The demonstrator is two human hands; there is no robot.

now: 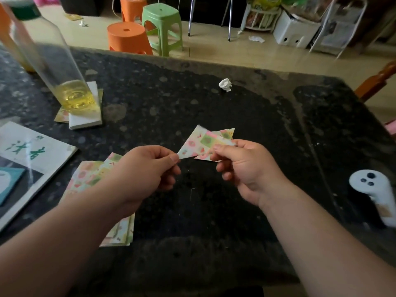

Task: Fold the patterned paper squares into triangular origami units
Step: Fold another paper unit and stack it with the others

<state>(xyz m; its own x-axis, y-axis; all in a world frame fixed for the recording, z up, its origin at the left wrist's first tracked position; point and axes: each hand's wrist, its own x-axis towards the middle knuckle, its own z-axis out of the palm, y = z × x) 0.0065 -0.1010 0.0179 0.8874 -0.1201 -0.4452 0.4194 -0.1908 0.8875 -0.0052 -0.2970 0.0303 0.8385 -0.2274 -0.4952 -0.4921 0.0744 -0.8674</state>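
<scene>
The left grip [147, 170] and right grip [244, 168] pinched opposite ends of the patterned paper [201, 144]; uneven pulling could have skewed its crease.

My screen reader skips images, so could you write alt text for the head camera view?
The left hand and right hand pinch a partly folded patterned paper over a dark table. A stack of patterned squares lies under the left forearm; a bottle stands far left.

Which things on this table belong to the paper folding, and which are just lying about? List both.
Belong: folded patterned paper, pinched by left hand and right hand; stack of patterned squares.
Lying about: bottle, crumpled tissue, white controller, booklet.
</scene>
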